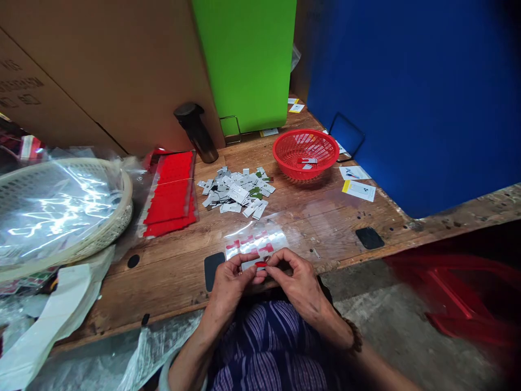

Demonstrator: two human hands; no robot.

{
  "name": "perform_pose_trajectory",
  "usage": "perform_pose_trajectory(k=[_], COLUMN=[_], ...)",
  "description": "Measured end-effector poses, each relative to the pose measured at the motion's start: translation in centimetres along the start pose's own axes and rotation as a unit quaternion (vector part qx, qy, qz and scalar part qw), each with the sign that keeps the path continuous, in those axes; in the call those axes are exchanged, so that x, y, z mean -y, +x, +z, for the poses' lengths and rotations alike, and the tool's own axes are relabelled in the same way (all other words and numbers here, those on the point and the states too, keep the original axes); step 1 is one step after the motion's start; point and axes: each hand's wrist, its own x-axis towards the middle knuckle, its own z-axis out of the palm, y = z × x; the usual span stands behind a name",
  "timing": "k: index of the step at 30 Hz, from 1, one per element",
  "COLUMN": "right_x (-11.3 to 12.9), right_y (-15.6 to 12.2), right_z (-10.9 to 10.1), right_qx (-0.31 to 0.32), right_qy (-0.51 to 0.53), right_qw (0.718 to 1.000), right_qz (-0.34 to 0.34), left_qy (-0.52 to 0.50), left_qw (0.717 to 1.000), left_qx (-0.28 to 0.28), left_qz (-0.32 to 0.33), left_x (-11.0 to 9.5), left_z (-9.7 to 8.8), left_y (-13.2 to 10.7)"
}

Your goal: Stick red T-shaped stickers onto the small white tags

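Observation:
Near the table's front edge, my left hand and my right hand meet fingertip to fingertip. Both pinch a small red piece, whose exact kind is too small to make out. Just beyond the fingers lies a clear plastic sheet with rows of small red-and-white pieces on it. Further back is a loose heap of small whitish-grey rectangular tags, a few with green parts. Left of the heap, a stack of red strips lies partly under clear plastic.
A red plastic basket holds a few small pieces. Behind stand a dark bottle, a cardboard box, a green panel and a blue panel. A cream basket with plastic bags is left; printed cards lie right.

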Motion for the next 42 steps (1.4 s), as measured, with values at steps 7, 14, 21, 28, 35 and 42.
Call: perform_pose_trajectory(k=[7,14,21,28,35,42], right_x=[0.8,1.0,0.6,0.2,-0.3,-0.4], right_y=[0.0,0.3,0.6,0.8,0.8,0.7], right_z=[0.0,-0.4,-0.2,0.1,0.4,0.3], right_qx=[-0.031,0.011,0.017,0.004,-0.013,-0.012], right_qy=[-0.007,-0.001,-0.015,-0.029,-0.067,-0.084], right_qw=[0.999,1.000,1.000,0.999,0.997,0.994], right_qz=[-0.034,-0.003,-0.017,-0.025,-0.045,-0.069], left_qy=[0.010,0.001,-0.012,-0.012,-0.013,-0.006], left_qw=[1.000,1.000,1.000,1.000,1.000,1.000], left_qx=[-0.007,0.006,0.000,-0.007,-0.011,-0.007], left_qz=[0.017,-0.005,-0.017,-0.021,-0.018,-0.010], left_x=[-0.1,-0.1,0.0,0.0,-0.1,-0.1], left_z=[-0.1,-0.6,-0.7,-0.6,-0.3,-0.3], left_y=[0.0,0.0,0.0,-0.1,-0.3,-0.3])
